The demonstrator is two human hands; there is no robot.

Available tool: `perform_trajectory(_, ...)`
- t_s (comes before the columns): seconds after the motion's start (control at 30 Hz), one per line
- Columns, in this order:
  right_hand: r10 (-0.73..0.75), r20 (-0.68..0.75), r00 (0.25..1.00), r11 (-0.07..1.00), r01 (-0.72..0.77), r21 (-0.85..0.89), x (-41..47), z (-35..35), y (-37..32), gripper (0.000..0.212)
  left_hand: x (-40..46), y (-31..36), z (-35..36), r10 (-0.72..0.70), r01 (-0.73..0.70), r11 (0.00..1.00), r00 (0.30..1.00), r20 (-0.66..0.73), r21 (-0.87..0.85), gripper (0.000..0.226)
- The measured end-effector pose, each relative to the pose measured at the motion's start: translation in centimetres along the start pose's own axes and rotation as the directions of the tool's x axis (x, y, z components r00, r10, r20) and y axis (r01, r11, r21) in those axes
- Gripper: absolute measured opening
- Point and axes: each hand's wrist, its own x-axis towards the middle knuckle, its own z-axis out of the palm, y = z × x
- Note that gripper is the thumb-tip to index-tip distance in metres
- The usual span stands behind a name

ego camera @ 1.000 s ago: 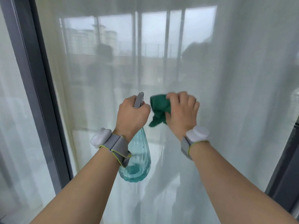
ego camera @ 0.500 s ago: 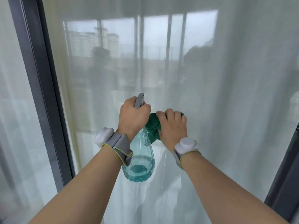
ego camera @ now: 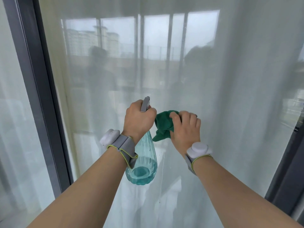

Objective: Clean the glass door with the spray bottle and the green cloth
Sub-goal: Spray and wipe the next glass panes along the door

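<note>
The big glass door [ego camera: 164,71] has a white curtain [ego camera: 246,96] behind it. My left hand [ego camera: 138,122] grips the spray bottle [ego camera: 143,165]; my right hand [ego camera: 185,129] presses the green cloth [ego camera: 162,125] on the glass.

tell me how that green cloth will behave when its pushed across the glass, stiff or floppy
Probably floppy: the green cloth bunches in folds under the right hand, and a loose corner hangs below the fingers. It likely weighs little, since a few curled fingers hold it up. That trailing corner may drag or flap against the glass door.
</note>
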Motion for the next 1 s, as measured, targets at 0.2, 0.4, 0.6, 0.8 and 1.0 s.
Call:
perform_trajectory(0.2,0.1,0.065,0.993,0.993,-0.104,0.06,-0.1,-1.1,0.3,0.054,-1.0,0.5,1.4,-0.007,0.007,1.0,1.0,0.029,0.021,0.015)
perform_trajectory(0.4,0.093,0.084,0.992,0.993,-0.099,0.061,-1.2,-1.7,2.0,0.056,-1.9,0.9,2.3,-0.009,0.01,1.0,0.997,0.072,-0.017,0.01)
perform_trajectory(0.6,0.018,0.121,0.993,0.997,-0.027,0.078,-1.7,-1.9,2.9,0.054,-2.4,-0.2,2.7,-0.018,0.027,0.997,0.992,0.124,-0.072,0.019)
perform_trajectory(0.8,-0.015,0.202,0.979,0.998,0.004,0.055,-1.6,-2.7,3.9,0.057,-0.6,0.6,3.2,-0.019,0.027,0.999,0.984,0.179,-0.043,0.036)
perform_trajectory(1.0,0.015,0.192,0.981,0.992,-0.038,0.119,-2.2,-4.6,5.1,0.05,-0.5,3.2,4.4,0.024,-0.018,0.999,0.978,0.207,-0.031,0.035)
